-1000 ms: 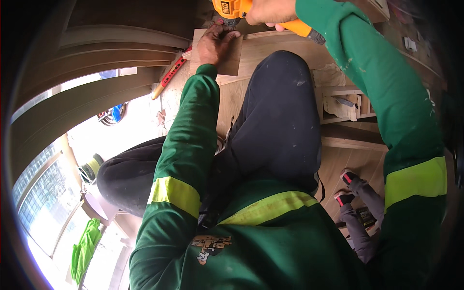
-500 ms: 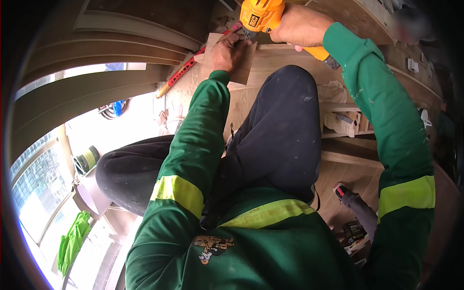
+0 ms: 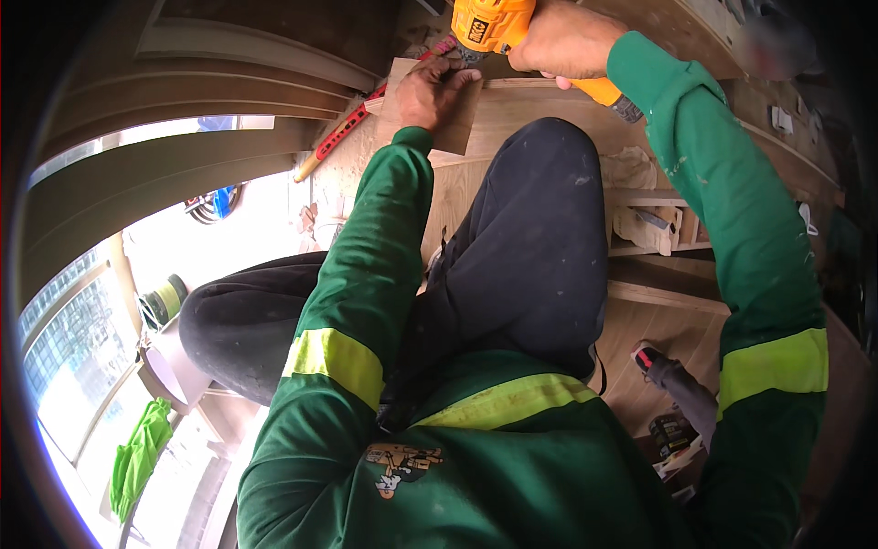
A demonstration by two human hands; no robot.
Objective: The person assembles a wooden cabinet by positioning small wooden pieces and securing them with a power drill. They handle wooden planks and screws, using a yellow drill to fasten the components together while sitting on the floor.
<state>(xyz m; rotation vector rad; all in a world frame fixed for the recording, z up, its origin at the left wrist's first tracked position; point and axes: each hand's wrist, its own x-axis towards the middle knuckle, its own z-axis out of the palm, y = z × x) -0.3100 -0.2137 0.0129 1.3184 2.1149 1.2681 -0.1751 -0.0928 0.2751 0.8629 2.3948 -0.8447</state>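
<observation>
My right hand (image 3: 569, 41) is wrapped round the grip of a yellow cordless drill (image 3: 489, 22) at the top of the view. The drill's dark chuck points down and left, close to the fingers of my left hand (image 3: 433, 91). That hand lies over a thin, pale wooden board (image 3: 455, 131), its fingers bent at the far edge and its thumb stretched toward the chuck. Whether a screw sits under the fingertips is hidden. Just left of the board, a long red bar (image 3: 340, 134) with a yellowish end lies at a slant.
Bent wooden slats (image 3: 183, 188) rise on the left beside a bright window (image 3: 78, 316). A green cloth (image 3: 139, 457) hangs at the lower left. On the right are wooden shelving (image 3: 672, 291) and another person's shoe and leg (image 3: 672, 380) on the floor.
The drill and my right hand have shifted slightly left and up. My left hand has moved a little, its thumb now nearer the board's far right corner.
</observation>
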